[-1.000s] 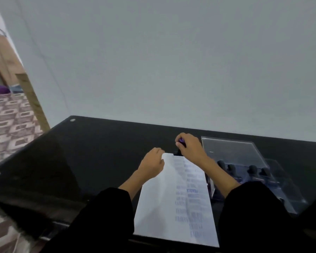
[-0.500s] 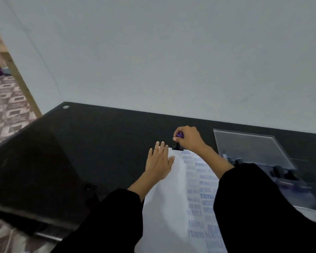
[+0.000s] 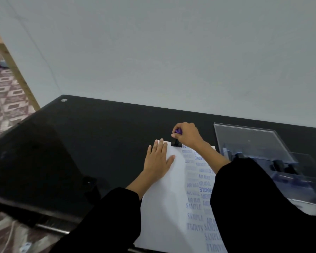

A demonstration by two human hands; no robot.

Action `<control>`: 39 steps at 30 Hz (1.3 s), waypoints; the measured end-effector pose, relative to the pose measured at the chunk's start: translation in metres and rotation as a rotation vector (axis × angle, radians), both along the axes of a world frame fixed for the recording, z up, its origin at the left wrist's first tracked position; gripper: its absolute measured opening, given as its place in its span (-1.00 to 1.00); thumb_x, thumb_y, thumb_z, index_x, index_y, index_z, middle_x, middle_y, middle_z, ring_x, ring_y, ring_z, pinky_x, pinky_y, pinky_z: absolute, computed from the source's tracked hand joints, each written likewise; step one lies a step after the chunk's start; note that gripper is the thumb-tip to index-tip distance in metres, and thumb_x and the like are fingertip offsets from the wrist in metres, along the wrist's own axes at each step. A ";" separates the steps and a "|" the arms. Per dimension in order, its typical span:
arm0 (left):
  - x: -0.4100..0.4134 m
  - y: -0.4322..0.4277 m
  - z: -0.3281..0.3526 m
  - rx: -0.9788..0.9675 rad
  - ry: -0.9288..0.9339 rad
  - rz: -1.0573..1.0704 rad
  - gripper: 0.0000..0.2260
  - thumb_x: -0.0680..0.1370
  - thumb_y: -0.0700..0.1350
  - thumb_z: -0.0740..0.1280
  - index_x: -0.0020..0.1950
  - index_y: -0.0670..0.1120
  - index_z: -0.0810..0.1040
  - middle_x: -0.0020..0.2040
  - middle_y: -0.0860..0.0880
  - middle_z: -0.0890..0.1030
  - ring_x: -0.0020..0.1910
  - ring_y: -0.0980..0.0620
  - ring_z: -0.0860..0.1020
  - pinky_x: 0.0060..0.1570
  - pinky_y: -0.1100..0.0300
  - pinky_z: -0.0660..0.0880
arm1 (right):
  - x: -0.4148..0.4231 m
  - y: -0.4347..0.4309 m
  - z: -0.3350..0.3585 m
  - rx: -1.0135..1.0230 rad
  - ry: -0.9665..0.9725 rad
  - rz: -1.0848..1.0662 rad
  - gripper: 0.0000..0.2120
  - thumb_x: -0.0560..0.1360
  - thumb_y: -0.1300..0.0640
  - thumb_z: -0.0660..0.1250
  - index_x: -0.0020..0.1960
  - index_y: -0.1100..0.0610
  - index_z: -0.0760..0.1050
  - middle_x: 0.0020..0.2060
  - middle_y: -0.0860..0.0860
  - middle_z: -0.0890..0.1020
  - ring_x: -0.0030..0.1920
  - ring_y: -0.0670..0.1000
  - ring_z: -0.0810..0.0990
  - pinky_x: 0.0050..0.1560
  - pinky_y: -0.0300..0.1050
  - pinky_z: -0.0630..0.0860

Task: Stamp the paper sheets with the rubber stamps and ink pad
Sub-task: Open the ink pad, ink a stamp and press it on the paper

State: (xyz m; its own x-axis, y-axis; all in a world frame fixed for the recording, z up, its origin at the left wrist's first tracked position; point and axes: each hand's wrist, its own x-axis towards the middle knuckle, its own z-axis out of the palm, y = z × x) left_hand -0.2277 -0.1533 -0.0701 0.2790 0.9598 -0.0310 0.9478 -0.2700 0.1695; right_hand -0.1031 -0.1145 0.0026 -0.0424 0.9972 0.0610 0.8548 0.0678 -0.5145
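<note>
Purple stamp (image 3: 176,142), one; paper sheet (image 3: 164,198), one.

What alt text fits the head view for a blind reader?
A person's right hand grips a purple-topped stamp at the far edge of a white paper sheet, while the left hand lies flat on it. Blue stamp marks cover its right side; a clear case sits to the right on the black table.
</note>
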 end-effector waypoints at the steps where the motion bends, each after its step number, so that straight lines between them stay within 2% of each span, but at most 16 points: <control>1: 0.000 0.000 0.000 -0.001 0.005 -0.002 -0.44 0.63 0.15 -0.09 0.54 -0.11 -0.11 0.56 -0.07 -0.10 0.54 -0.04 -0.14 0.49 0.03 -0.14 | 0.000 0.000 0.000 0.000 0.003 -0.004 -0.83 0.51 0.17 0.33 0.07 0.21 0.55 0.05 0.15 0.60 0.02 0.07 0.56 0.02 -0.22 0.43; 16: 0.000 0.000 -0.002 0.037 -0.011 -0.005 -0.45 0.63 0.13 -0.08 0.54 -0.11 -0.08 0.56 -0.07 -0.07 0.54 -0.04 -0.12 0.49 0.02 -0.13 | -0.004 -0.001 -0.007 0.043 -0.033 0.006 -0.79 0.51 0.14 0.34 0.10 0.21 0.54 0.05 0.14 0.60 0.05 0.07 0.56 0.07 -0.18 0.45; 21: 0.000 0.001 -0.003 0.047 -0.022 -0.006 -0.46 0.63 0.12 -0.08 0.54 -0.11 -0.06 0.56 -0.07 -0.05 0.54 -0.05 -0.11 0.49 0.01 -0.13 | -0.008 -0.009 -0.017 0.089 -0.072 -0.013 -0.81 0.53 0.13 0.31 0.09 0.19 0.53 -0.02 0.14 0.62 -0.04 0.05 0.58 -0.07 -0.28 0.38; 26: 0.000 0.001 -0.005 0.051 -0.038 -0.005 -0.46 0.63 0.13 -0.08 0.54 -0.11 -0.05 0.56 -0.07 -0.05 0.54 -0.05 -0.10 0.49 0.02 -0.14 | -0.009 -0.010 -0.020 0.102 -0.076 -0.028 -0.81 0.54 0.13 0.29 0.09 0.19 0.51 -0.03 0.14 0.61 -0.06 0.05 0.58 -0.10 -0.27 0.38; 33: 0.001 0.002 -0.007 0.056 -0.047 0.003 -0.45 0.63 0.15 -0.09 0.54 -0.10 -0.04 0.56 -0.07 -0.04 0.54 -0.05 -0.10 0.48 0.02 -0.15 | -0.011 -0.013 -0.027 0.126 -0.110 -0.044 -0.73 0.57 0.12 0.24 0.24 0.17 0.44 0.15 0.13 0.52 0.10 0.06 0.53 0.05 -0.28 0.39; 39: 0.000 0.002 -0.009 0.058 -0.049 0.008 -0.44 0.63 0.16 -0.09 0.54 -0.10 -0.06 0.56 -0.06 -0.06 0.54 -0.04 -0.12 0.48 0.03 -0.16 | -0.012 -0.010 -0.029 0.118 -0.077 -0.051 -0.73 0.56 0.14 0.24 0.24 0.17 0.44 0.17 0.14 0.51 0.10 0.06 0.52 0.03 -0.32 0.35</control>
